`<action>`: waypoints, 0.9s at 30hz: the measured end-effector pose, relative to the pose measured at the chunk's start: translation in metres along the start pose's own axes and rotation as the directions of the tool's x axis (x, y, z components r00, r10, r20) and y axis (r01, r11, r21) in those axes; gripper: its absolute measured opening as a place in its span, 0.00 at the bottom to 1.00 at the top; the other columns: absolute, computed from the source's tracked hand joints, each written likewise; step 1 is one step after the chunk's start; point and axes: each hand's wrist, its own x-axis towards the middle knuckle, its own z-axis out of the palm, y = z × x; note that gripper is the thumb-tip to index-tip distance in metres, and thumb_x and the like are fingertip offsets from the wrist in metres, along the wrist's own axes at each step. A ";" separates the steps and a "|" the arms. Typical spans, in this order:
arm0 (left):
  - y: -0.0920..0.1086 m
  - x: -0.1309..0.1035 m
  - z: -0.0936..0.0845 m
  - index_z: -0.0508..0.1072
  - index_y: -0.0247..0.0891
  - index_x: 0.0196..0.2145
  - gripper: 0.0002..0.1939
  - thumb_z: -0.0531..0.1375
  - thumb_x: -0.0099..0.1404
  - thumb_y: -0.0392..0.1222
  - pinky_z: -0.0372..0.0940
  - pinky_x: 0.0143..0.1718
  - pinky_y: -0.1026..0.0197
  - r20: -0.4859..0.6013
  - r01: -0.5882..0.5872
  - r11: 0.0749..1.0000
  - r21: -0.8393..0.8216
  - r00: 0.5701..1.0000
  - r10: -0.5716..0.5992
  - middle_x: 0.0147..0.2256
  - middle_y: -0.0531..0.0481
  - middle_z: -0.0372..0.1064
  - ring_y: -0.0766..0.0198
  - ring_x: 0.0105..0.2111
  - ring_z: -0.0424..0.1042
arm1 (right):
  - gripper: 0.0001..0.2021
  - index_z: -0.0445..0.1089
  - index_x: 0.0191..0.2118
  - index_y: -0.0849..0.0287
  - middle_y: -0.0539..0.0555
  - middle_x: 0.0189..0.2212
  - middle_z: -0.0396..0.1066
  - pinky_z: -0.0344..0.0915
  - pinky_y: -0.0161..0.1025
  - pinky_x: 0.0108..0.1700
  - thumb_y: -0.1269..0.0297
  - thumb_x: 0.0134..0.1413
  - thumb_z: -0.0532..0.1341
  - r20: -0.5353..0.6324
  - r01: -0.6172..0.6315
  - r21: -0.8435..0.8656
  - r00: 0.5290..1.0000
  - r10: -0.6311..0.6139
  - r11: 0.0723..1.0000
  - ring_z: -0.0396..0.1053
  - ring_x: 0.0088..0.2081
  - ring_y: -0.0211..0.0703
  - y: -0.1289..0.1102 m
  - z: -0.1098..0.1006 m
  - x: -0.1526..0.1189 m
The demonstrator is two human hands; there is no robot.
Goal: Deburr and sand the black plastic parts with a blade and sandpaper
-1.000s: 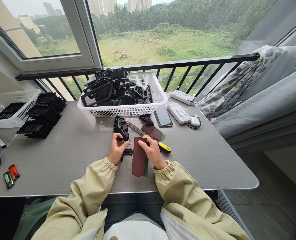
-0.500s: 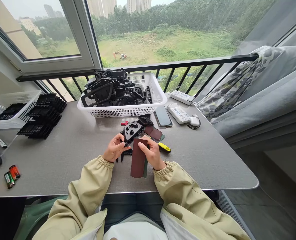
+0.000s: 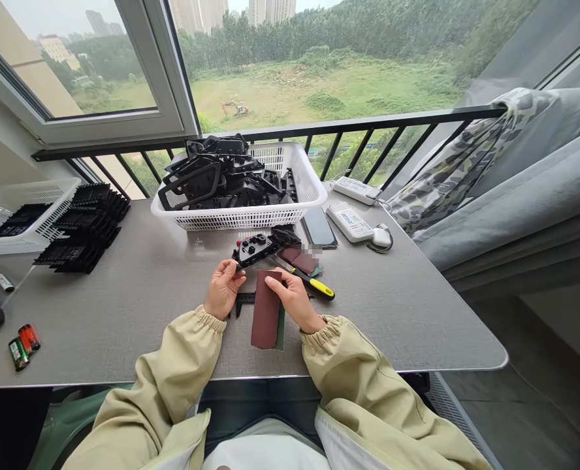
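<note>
My left hand (image 3: 224, 288) grips the near left corner of a black plastic part (image 3: 255, 249), pinched between thumb and fingers. The part has raised round and square features on its upper face, and its far right end lies by other dark items. My right hand (image 3: 297, 299) pinches the top of a folded sheet of sandpaper (image 3: 266, 310), dark red outside with green showing at its right edge. The sandpaper hangs below the part, apart from it. Behind it, partly hidden, lies a black caliper (image 3: 245, 299). A yellow-and-black handled tool (image 3: 322, 288) lies beside my right hand.
A white basket (image 3: 241, 220) heaped with black plastic parts stands at the back. More sandpaper (image 3: 304, 261), a phone (image 3: 320, 228) and white power adapters (image 3: 349, 222) lie to the right. Stacked black parts (image 3: 85, 225), another basket (image 3: 64, 189) and batteries (image 3: 24, 346) are leftward.
The black part has turned flatter and shifted slightly up and left in my left hand. My right hand has brought the sandpaper a little left, uncovering more of the yellow-handled tool.
</note>
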 end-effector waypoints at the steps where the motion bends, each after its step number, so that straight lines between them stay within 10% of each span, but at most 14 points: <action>1: -0.001 -0.001 0.001 0.68 0.40 0.32 0.23 0.74 0.43 0.49 0.70 0.29 0.69 -0.021 -0.024 1.000 0.012 0.999 0.024 0.26 0.59 0.66 0.71 0.26 0.72 | 0.13 0.64 0.24 0.58 0.48 0.23 0.62 0.59 0.35 0.29 0.56 0.53 0.61 0.001 -0.001 0.001 1.000 0.001 1.000 0.58 0.27 0.37 0.000 0.000 0.000; 10: -0.018 -0.008 0.008 0.66 0.38 0.28 0.23 0.74 0.43 0.47 0.68 0.32 0.66 -0.147 -0.195 0.965 0.173 0.964 0.222 0.23 0.60 0.66 0.70 0.25 0.73 | 0.13 0.64 0.24 0.58 0.48 0.24 0.62 0.59 0.37 0.32 0.56 0.53 0.60 0.034 0.025 -0.027 0.999 -0.024 0.999 0.60 0.28 0.39 0.003 0.003 -0.001; 27: -0.016 -0.020 0.010 0.70 0.38 0.25 0.22 0.69 0.48 0.59 0.70 0.30 0.65 0.009 -0.202 0.943 0.266 0.978 0.207 0.22 0.56 0.66 0.69 0.24 0.67 | 0.15 0.66 0.25 0.57 0.50 0.25 0.64 0.61 0.38 0.34 0.52 0.55 0.60 0.107 0.106 -0.060 0.989 -0.099 0.993 0.61 0.29 0.41 -0.002 0.002 -0.002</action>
